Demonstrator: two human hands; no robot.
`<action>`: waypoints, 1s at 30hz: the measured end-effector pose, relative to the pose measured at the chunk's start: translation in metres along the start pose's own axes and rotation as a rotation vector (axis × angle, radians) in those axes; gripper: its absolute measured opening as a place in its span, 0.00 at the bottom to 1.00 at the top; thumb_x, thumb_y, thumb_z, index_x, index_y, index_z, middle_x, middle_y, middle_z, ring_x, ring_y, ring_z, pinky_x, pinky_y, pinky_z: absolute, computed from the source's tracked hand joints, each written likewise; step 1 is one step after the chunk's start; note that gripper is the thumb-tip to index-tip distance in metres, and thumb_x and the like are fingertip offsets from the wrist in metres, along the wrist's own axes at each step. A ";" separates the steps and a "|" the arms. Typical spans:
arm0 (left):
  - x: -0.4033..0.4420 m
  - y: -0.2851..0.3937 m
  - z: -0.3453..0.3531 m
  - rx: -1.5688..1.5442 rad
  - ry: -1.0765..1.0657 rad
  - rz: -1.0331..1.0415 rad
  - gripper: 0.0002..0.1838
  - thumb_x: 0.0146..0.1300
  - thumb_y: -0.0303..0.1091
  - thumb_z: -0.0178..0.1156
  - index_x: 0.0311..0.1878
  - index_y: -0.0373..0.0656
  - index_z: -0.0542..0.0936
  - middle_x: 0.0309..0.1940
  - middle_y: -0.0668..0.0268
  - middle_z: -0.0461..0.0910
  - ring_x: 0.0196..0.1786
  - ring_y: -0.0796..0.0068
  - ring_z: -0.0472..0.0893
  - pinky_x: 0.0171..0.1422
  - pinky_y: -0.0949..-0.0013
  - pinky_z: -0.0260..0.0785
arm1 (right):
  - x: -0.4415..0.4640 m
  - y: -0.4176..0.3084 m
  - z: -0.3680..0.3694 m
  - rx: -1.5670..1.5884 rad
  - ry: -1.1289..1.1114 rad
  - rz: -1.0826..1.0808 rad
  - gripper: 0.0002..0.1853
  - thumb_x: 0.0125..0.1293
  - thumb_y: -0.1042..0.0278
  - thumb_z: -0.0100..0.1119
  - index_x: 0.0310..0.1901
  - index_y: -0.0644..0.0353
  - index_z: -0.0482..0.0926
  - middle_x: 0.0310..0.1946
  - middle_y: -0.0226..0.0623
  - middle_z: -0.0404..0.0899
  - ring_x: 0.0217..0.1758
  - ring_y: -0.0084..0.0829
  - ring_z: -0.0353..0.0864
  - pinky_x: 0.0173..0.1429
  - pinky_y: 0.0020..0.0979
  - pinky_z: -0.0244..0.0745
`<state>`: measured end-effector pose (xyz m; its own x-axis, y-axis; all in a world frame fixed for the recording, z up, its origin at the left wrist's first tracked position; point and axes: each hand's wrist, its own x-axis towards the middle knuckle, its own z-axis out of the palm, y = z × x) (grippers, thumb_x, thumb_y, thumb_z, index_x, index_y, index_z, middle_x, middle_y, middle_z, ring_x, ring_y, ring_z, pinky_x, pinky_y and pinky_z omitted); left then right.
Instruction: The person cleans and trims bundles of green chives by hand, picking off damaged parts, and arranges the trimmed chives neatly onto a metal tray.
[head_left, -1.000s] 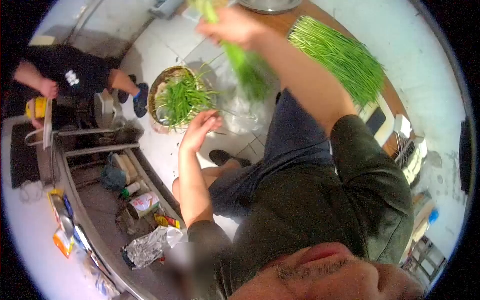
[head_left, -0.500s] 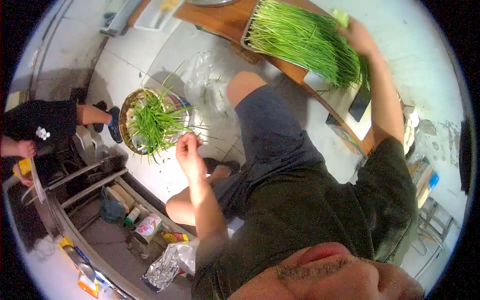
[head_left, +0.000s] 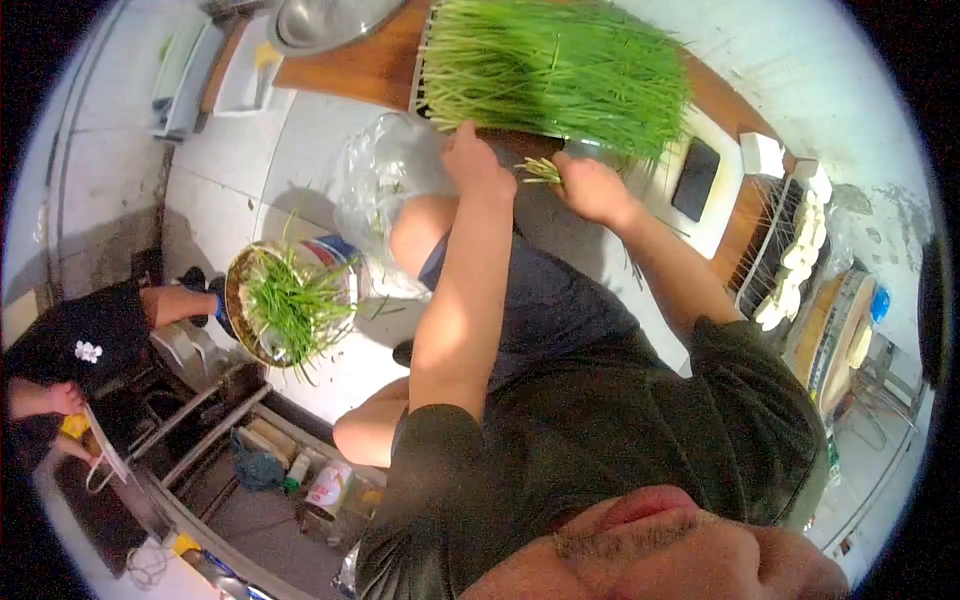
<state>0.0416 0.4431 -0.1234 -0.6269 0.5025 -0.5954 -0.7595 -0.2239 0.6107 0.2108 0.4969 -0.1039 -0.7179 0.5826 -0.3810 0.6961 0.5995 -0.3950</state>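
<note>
Long green chives (head_left: 560,70) lie in a thick layer on a tray at the top of the head view, pale ends to the left. My right hand (head_left: 595,190) is closed around a small bunch of chives (head_left: 542,171), whose pale cut ends stick out toward the left, just off the tray's near side. My left hand (head_left: 475,165) is at the tray's near left corner, its fingers drawn together beside the pale stalk ends. Whether it pinches a stalk I cannot make out. Loose green leaves (head_left: 295,305) fill a bucket (head_left: 240,325) on the floor, left of my knee.
A clear plastic bag (head_left: 375,170) lies by my knee. On the right are a white board (head_left: 715,210) with a dark phone (head_left: 697,180) and a rack of white pieces (head_left: 795,250). A metal bowl (head_left: 330,25) stands at the top. Another person (head_left: 75,340) sits at left.
My left hand has gone from beside the bucket up to the tray's near edge. My right hand has come from the tray's far right side to its near side. The view has shifted.
</note>
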 end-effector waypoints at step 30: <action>0.066 -0.034 0.033 0.071 0.196 0.148 0.39 0.64 0.43 0.65 0.70 0.40 0.55 0.67 0.59 0.67 0.63 0.60 0.71 0.65 0.54 0.69 | 0.321 0.043 -0.115 -0.353 0.198 -0.309 0.25 0.68 0.57 0.59 0.62 0.59 0.71 0.52 0.57 0.79 0.56 0.56 0.78 0.60 0.48 0.73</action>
<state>0.0317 0.5114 -0.1669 -0.7571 0.2954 -0.5826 -0.6474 -0.2203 0.7296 0.0104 0.7729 -0.1468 -0.9001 0.4211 -0.1115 0.4339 0.8893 -0.1446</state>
